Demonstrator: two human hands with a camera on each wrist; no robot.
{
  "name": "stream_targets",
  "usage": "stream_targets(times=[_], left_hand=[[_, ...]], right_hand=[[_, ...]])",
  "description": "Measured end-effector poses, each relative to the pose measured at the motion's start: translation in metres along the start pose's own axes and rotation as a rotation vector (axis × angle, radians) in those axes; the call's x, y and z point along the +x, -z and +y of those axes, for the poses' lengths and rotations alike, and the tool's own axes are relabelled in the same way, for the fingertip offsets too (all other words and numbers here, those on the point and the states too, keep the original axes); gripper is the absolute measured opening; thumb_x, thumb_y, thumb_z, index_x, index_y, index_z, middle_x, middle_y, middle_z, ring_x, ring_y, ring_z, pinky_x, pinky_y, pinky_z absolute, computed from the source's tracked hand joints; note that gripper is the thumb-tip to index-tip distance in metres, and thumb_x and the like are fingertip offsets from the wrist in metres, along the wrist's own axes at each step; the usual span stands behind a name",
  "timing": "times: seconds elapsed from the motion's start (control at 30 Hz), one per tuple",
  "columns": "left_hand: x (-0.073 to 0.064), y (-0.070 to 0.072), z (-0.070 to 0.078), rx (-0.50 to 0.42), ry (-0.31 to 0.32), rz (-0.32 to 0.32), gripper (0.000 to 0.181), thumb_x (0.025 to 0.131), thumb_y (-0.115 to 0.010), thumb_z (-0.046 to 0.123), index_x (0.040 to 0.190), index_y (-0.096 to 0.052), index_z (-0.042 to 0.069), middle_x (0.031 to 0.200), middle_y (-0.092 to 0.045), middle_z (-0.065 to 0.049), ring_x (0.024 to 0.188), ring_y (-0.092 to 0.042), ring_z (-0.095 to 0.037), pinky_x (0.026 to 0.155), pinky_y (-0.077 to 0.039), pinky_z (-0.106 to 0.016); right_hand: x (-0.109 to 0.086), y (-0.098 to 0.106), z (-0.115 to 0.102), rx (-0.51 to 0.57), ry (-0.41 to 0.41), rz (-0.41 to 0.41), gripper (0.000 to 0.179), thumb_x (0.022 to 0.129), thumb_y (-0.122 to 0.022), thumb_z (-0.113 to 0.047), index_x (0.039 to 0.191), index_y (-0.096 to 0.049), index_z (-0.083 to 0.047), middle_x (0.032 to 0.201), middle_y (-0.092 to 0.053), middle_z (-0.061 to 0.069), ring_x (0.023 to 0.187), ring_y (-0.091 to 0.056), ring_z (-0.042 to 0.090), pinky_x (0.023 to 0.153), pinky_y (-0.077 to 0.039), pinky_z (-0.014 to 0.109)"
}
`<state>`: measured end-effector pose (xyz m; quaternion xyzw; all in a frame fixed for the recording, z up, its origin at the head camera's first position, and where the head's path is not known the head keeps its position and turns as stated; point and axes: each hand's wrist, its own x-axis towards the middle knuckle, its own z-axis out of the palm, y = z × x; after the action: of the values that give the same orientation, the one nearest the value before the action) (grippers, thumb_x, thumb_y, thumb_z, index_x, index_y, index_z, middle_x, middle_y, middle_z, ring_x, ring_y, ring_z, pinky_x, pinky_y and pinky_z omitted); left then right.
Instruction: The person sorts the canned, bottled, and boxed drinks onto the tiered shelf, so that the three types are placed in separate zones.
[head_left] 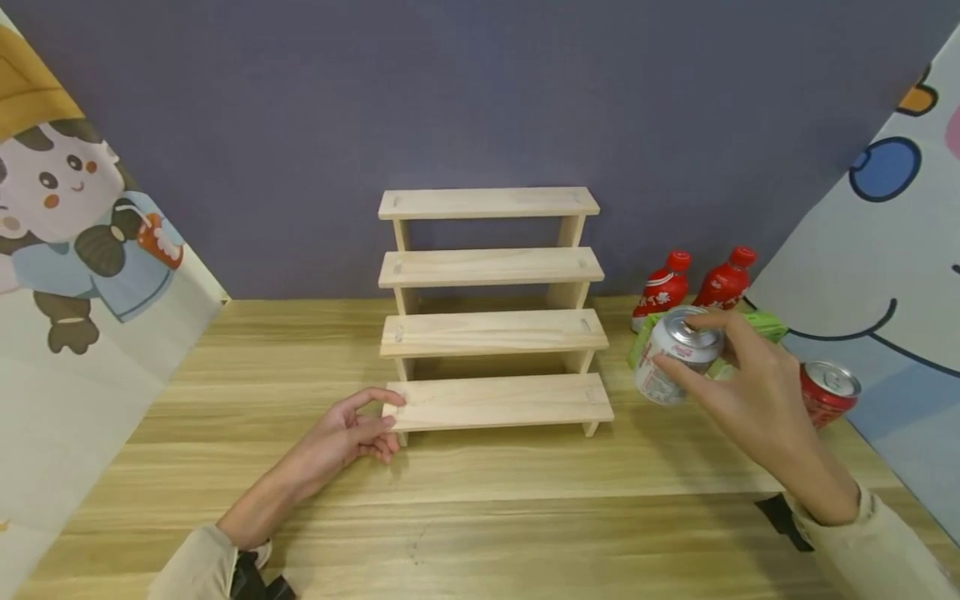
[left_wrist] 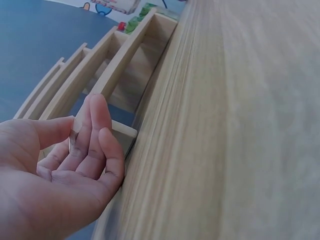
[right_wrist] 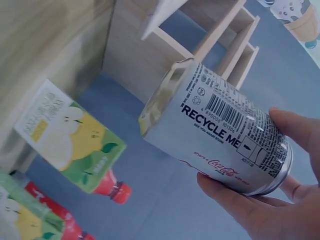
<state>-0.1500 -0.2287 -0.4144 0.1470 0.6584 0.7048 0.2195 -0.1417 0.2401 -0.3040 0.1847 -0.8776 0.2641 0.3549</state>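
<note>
A pale wooden stepped display shelf (head_left: 498,400) stands against the dark back wall. At the left end of its lowest board, my left hand (head_left: 341,437) pinches the wood between thumb and fingers. My right hand (head_left: 765,400) grips a small white-and-silver Coca-Cola can (head_left: 660,371) by its upper part, to the right of the shelf. In the right wrist view the can (right_wrist: 215,132) is held off the table, its base showing and "RECYCLE ME" printed on its side. Juice cartons stand behind the can, partly hidden by it in the head view.
Two red bottles with red caps (head_left: 663,287) (head_left: 726,279) stand at the back right. A red can (head_left: 830,396) sits right of my right hand. Green-and-yellow pear cartons (right_wrist: 75,135) are near the bottles. Cartoon-printed side walls (head_left: 810,275) border the wooden table (head_left: 480,517).
</note>
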Motion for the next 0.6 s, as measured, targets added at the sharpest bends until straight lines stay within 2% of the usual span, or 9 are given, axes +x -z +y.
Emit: stream_targets(times=[0.2,0.37,0.5,0.6], left_hand=[[0.002,0.0,-0.001,0.0,-0.02,-0.015,0.037,0.103,-0.054,0.013,0.137,-0.045,0.002,0.092,-0.072,-0.02,0.084,-0.07,-0.027,0.083,-0.059,-0.043],[0.001,0.0,-0.002,-0.002,-0.024,-0.019,0.037,0.104,-0.053,0.013,0.137,-0.045,0.002,0.091,-0.073,-0.015,0.084,-0.07,-0.027,0.084,-0.059,-0.042],[0.0,0.0,-0.002,0.0,-0.021,-0.013,0.037,0.103,-0.054,0.014,0.137,-0.045,0.002,0.09,-0.073,-0.013,0.085,-0.07,-0.026,0.084,-0.059,-0.042],[-0.001,0.0,-0.002,0.0,-0.018,-0.004,0.037,0.103,-0.054,0.014,0.137,-0.045,0.002,0.09,-0.073,-0.012,0.085,-0.071,-0.026,0.084,-0.059,-0.041]], right_hand=[[0.016,0.003,-0.007,-0.003,0.095,0.001,0.06,0.063,-0.093,-0.006,0.115,-0.063,0.001,0.105,-0.071,0.012,0.078,-0.055,-0.001,0.071,-0.04,0.002],[0.031,0.004,-0.014,0.0,0.17,0.011,0.064,0.06,-0.095,-0.006,0.115,-0.063,0.002,0.104,-0.072,0.013,0.073,-0.056,0.009,0.069,-0.039,0.003],[0.04,0.004,-0.022,0.002,0.189,0.014,0.065,0.061,-0.095,-0.008,0.116,-0.063,0.001,0.1,-0.072,0.014,0.067,-0.049,0.009,0.062,-0.037,0.008],[0.046,0.003,-0.029,0.023,0.186,0.002,0.063,0.064,-0.094,-0.009,0.117,-0.062,0.001,0.103,-0.071,0.014,0.064,-0.045,0.008,0.057,-0.035,0.009]])
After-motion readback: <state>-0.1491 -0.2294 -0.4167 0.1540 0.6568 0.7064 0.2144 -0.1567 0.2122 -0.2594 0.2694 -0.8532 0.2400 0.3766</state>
